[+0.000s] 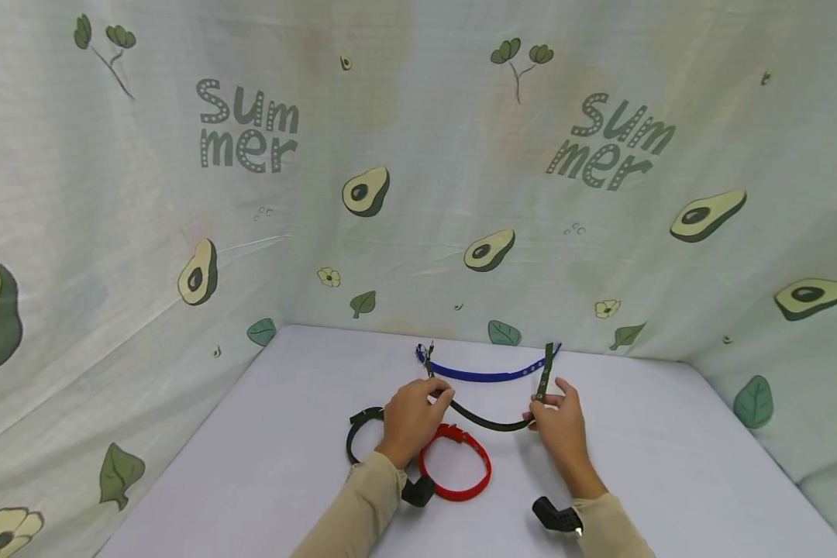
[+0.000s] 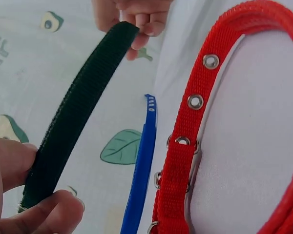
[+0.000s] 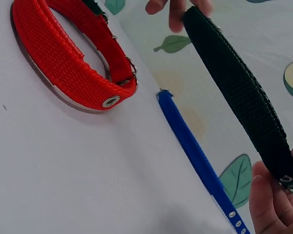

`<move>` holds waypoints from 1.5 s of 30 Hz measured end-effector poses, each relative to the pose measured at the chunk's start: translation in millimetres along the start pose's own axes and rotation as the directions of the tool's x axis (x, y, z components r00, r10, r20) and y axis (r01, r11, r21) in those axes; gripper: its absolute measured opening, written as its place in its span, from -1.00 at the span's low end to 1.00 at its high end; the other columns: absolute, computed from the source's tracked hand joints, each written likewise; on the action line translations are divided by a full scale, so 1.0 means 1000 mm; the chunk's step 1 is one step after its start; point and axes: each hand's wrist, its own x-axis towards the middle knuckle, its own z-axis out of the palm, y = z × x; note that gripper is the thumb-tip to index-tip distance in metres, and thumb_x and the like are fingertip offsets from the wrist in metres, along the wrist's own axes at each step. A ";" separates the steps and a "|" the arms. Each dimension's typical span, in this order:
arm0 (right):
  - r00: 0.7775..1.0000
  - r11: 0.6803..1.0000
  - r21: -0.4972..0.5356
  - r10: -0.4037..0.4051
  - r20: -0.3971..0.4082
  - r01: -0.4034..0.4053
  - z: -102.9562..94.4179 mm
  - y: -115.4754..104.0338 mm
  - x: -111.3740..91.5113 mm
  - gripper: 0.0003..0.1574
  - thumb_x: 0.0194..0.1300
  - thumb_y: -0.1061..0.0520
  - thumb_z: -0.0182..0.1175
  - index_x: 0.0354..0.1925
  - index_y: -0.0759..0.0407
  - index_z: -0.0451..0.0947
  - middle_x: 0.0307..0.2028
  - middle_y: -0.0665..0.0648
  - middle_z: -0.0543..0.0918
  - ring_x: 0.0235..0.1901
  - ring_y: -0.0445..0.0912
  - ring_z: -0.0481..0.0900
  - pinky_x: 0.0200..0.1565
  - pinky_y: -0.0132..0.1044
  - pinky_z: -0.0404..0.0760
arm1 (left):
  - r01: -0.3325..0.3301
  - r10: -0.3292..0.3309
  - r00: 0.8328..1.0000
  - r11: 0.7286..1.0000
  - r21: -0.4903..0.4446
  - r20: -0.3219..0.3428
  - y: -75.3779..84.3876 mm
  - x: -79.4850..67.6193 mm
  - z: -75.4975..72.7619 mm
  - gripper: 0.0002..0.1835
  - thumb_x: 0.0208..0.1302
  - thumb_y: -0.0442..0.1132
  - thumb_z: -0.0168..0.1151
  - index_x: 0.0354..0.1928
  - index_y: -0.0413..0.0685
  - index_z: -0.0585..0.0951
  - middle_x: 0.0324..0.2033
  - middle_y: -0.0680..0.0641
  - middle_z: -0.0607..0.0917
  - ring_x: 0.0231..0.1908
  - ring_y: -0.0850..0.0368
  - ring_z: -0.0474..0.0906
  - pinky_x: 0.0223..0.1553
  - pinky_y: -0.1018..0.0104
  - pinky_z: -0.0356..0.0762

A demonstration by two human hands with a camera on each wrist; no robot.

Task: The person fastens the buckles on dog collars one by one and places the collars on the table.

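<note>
In the head view, holds the green collar [image 1: 491, 425] above the white table [image 1: 251, 473], pinched in both the left hand [image 1: 413, 416] and the right hand [image 1: 559, 425], thin and sagging in the middle, with ends tilted up beyond the fingers. Far behind it, shows the blue collar [image 1: 481, 377] laid out in a shallow arc, with holes toward its right end. Nearer, between the wrists, has the red collar [image 1: 490, 467] fastened into a ring; to its left, the dark collar [image 1: 350, 446], also curved round and partly hidden by the left hand. Beyond, rises to a creased cloth [image 1: 418, 101] printed with avocados and leaves.

In the left wrist view, grips the green collar at its left end between bent thumb and fingers, a broad woven strip with a ribbed edge. Displays the red collar up close, coarsely woven, pale inside, with metal-rimmed eyelets and a buckle.

In the right wrist view, pinches the green collar's right end beside shiny eyelets, with thumb against curled fingers. Shows the blue collar smooth and narrow, well clear of the fingers.
</note>
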 end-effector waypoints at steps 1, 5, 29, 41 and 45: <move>1.000 1.000 0.012 0.000 -0.001 0.000 0.000 -0.001 -0.001 -0.15 0.33 0.36 0.07 0.49 0.40 -0.03 -0.02 0.50 0.56 -0.49 -0.15 0.69 -0.43 -0.33 0.66 | 0.002 -0.002 1.000 1.000 -0.005 0.004 0.001 -0.001 0.000 -0.86 0.36 0.00 0.29 -0.18 0.21 0.76 -0.33 0.22 0.71 -0.38 0.30 0.56 -0.42 0.35 0.46; 1.000 0.999 0.035 -0.011 -0.020 0.012 -0.003 -0.004 -0.005 -0.22 0.40 0.32 0.05 0.48 0.41 0.02 -0.10 0.46 0.59 -0.51 -0.17 0.67 -0.43 -0.32 0.66 | -0.011 0.011 1.000 1.000 -0.023 0.000 0.003 -0.002 0.001 -0.78 0.34 -0.03 0.31 -0.02 0.23 0.75 -0.31 0.18 0.72 -0.42 0.32 0.54 -0.43 0.37 0.46; 0.990 0.989 -0.050 -0.141 0.010 0.141 0.002 -0.018 -0.024 -0.40 0.33 0.43 -0.16 0.29 0.25 0.39 -0.12 0.26 0.62 -0.41 -0.02 0.60 -0.46 -0.33 0.56 | 0.252 -0.146 0.962 0.804 -0.539 0.231 0.008 -0.008 0.000 -0.06 0.34 -0.30 0.23 0.61 0.23 -0.07 -0.21 -0.04 0.66 -0.33 0.16 0.62 -0.40 0.32 0.56; 0.987 0.987 0.004 -0.158 0.015 0.158 0.008 -0.022 -0.029 -0.49 0.28 0.44 -0.13 0.09 0.27 0.59 -0.25 0.25 0.65 -0.51 -0.06 0.55 -0.38 -0.31 0.40 | 0.295 -0.198 0.952 0.796 -0.528 0.234 0.008 -0.009 0.002 -0.41 0.40 -0.29 0.13 0.44 0.08 0.32 -0.17 -0.05 0.66 -0.34 0.08 0.66 -0.42 0.28 0.63; 0.994 0.994 0.016 -0.107 0.037 0.106 0.008 -0.025 -0.028 -0.54 0.31 0.41 -0.13 0.05 0.29 0.59 -0.25 0.27 0.63 -0.50 -0.03 0.51 -0.42 -0.31 0.39 | 0.277 -0.192 0.959 0.783 -0.557 0.208 0.007 -0.008 0.002 -0.63 0.50 -0.16 0.12 0.28 0.02 0.50 -0.17 -0.08 0.68 -0.28 0.06 0.68 -0.34 0.24 0.67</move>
